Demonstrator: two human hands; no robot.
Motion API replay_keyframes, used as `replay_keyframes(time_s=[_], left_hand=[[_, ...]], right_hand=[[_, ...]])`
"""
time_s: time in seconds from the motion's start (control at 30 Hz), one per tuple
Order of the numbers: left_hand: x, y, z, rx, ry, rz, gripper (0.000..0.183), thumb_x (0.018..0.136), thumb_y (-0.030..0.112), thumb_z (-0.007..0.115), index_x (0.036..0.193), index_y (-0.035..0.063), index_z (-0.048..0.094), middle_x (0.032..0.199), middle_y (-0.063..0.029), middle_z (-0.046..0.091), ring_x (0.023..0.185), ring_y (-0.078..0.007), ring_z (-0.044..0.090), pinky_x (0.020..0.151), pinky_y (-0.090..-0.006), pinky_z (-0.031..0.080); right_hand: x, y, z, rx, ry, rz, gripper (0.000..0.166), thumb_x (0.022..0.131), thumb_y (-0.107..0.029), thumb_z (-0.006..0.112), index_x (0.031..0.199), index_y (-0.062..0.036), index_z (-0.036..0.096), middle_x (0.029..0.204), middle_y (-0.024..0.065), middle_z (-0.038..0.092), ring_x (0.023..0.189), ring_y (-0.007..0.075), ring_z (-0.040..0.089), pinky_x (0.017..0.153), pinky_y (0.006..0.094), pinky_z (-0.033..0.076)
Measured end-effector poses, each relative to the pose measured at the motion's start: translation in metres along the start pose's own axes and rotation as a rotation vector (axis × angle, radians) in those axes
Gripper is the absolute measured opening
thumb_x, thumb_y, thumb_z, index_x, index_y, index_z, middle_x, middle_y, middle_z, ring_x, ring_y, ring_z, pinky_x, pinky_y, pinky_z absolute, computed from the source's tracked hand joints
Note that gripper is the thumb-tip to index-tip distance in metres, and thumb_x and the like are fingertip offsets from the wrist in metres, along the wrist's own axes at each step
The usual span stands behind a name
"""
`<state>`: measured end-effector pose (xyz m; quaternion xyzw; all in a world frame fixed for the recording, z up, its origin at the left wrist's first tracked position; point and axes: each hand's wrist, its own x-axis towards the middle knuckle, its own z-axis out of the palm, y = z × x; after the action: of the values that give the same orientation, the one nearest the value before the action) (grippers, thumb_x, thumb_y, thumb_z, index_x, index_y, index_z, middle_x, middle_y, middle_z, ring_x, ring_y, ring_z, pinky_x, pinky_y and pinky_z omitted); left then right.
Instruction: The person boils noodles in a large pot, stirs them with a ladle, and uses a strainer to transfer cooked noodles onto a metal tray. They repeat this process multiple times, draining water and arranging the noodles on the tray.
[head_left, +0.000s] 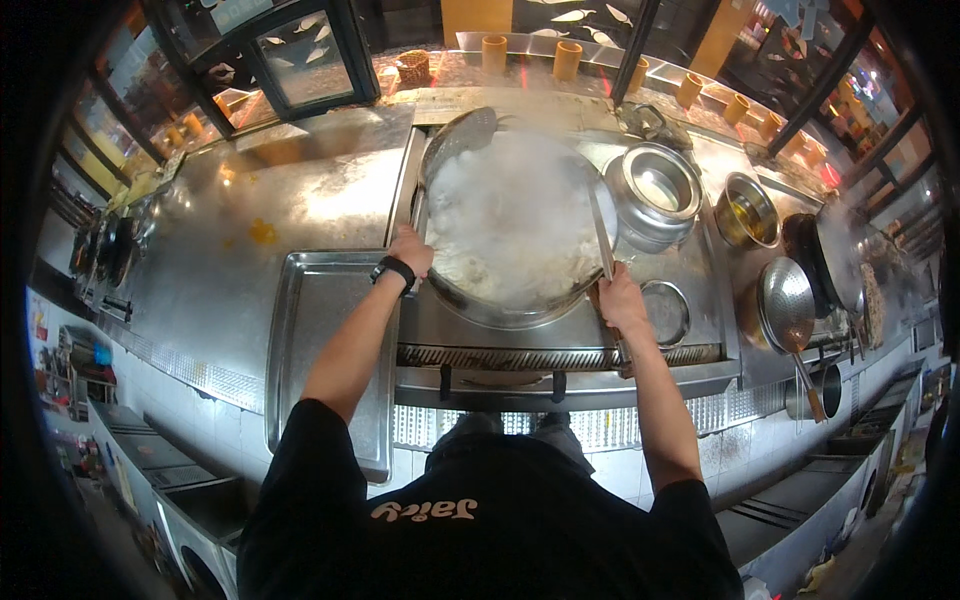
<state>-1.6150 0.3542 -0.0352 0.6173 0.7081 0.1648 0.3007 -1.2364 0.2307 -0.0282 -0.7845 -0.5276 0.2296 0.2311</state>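
Note:
A large wok (517, 304) stands before me, full of pale, steaming food (487, 266). Steam hides most of its contents. At the wok's left rim, my left hand (411, 253), with a black watch on the wrist, is closed around a metal handle (421, 210). A perforated metal skimmer (469, 127) shows at the upper left rim; whether that handle belongs to it I cannot tell. My right hand (621, 298) grips the long handle (601, 236) of a utensil at the right rim. Its upper end reaches over the wok, and its head is hidden by steam.
A metal tray (330, 360) overhangs the counter's front edge at left. Right of the wok stand a steel pot (660, 187), a metal ring (666, 311), a bowl of yellow liquid (748, 211) and a perforated strainer (786, 304). Bamboo cups (568, 60) line the back ledge.

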Motion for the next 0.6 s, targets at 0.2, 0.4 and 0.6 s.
replay_keyframes(time_s=[0.2, 0.4, 0.6], left_hand=[[0.001, 0.011, -0.021, -0.410, -0.371, -0.260, 0.019, 0.081, 0.006, 0.057, 0.067, -0.0017, 0.047, 0.060, -0.0092, 0.052, 0.047, -0.0181, 0.054, 0.042, -0.0364, 0.050], [0.012, 0.013, -0.033, -0.683, -0.502, -0.376, 0.018, 0.083, 0.006, 0.058, 0.068, 0.0031, 0.050, 0.058, -0.0060, 0.051, 0.047, -0.0167, 0.052, 0.045, -0.0341, 0.049], [0.023, 0.020, -0.042, -0.775, -0.649, -0.472, 0.020, 0.085, 0.005, 0.056, 0.067, 0.0050, 0.048, 0.055, -0.0049, 0.049, 0.044, -0.0155, 0.048, 0.042, -0.0312, 0.046]], right_hand=[[-0.005, -0.053, 0.017, 0.578, -0.242, 0.257, 0.028, 0.090, -0.013, 0.046, 0.115, -0.0014, 0.045, 0.062, 0.0045, 0.047, 0.041, 0.0154, 0.047, 0.034, 0.0305, 0.040], [0.006, -0.082, 0.029, 0.930, -0.473, 0.393, 0.012, 0.090, -0.010, 0.051, 0.098, -0.0082, 0.043, 0.070, 0.0030, 0.047, 0.047, 0.0108, 0.044, 0.037, 0.0265, 0.035], [-0.001, -0.109, 0.049, 1.083, -0.476, 0.464, 0.013, 0.091, -0.011, 0.050, 0.099, -0.0078, 0.041, 0.067, 0.0028, 0.044, 0.046, 0.0119, 0.044, 0.037, 0.0281, 0.038]])
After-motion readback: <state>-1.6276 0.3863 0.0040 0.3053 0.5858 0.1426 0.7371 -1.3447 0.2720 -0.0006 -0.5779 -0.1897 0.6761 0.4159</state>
